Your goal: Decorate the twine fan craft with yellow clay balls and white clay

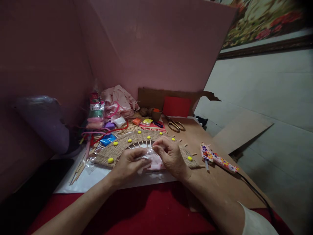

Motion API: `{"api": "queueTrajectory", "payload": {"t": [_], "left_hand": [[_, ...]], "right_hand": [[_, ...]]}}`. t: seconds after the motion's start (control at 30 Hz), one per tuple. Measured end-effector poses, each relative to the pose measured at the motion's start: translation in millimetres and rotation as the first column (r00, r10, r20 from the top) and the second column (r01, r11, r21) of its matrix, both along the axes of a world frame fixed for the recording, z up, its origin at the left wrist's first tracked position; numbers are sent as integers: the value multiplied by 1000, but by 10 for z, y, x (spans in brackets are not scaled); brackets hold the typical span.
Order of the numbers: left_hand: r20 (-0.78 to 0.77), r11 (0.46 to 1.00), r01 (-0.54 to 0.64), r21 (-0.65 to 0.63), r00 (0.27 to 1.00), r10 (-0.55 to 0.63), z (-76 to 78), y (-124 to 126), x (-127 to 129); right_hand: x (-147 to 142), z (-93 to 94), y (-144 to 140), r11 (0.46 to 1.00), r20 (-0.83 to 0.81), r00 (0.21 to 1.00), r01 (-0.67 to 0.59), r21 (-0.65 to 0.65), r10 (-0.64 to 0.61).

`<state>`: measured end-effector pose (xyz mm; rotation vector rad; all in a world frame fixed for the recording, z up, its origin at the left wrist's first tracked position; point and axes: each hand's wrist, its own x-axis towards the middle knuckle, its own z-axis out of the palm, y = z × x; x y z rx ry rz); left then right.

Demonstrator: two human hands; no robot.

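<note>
My left hand (129, 164) and my right hand (171, 156) meet over a small pink packet in clear plastic wrap (154, 162), both pinching its top edge. Right behind my hands lies a woven jute arch (122, 146) on stick spokes. Yellow blobs (110, 160) are dotted along the arch's rim. The packet hides part of the arch's middle.
A flower-patterned glue gun (217, 158) with a black cord lies to the right on the brown board. Gold scissors (175, 125), small clay packs (107, 139), a red sheet (176, 106) and pink cloth (118, 99) sit behind. Pink panels wall the back and left.
</note>
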<state>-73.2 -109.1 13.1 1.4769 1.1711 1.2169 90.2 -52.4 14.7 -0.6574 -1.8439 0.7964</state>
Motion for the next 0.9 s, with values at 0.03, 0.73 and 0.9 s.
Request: {"api": "queueTrajectory", "payload": {"t": [0.03, 0.73, 0.9], "left_hand": [[16, 1000, -4, -15, 1000, 5, -6, -2, -3], [265, 984, -60, -167, 959, 104, 2, -12, -28], [252, 986, -86, -143, 960, 120, 45, -16, -25]], "right_hand": [[-2, -5, 1, 1000, -10, 1000, 9, -16, -9], [-8, -25, 11, 992, -134, 990, 20, -122, -36], [-19, -56, 1, 970, -250, 968, -35, -241, -28]]}}
